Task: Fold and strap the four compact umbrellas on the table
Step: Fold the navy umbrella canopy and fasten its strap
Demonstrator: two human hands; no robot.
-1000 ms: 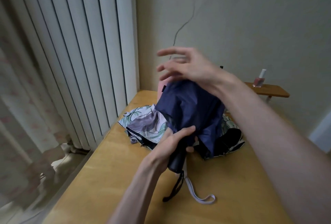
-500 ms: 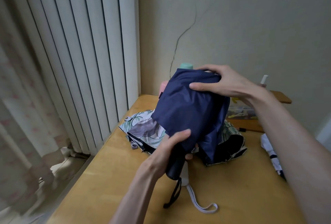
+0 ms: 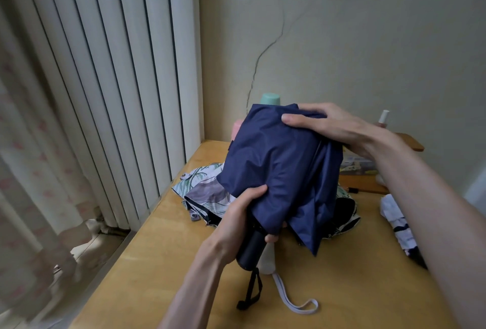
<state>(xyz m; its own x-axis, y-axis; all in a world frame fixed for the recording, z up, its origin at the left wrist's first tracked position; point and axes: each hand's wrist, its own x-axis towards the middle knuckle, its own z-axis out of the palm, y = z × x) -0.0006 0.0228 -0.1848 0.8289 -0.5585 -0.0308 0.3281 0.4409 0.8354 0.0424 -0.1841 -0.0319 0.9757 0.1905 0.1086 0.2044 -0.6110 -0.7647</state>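
Navy umbrella point(image 3: 278, 165), gripped low by the left hand point(image 3: 236, 221) and clasped on top by the right hand point(image 3: 334, 123), hides most of the floral umbrella point(image 3: 205, 192) behind.

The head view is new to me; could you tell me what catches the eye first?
The navy umbrella, held mid-frame over the table: the left hand grips it near its black handle, the right hand clasps its top. Behind it a floral umbrella lies loose on the table.
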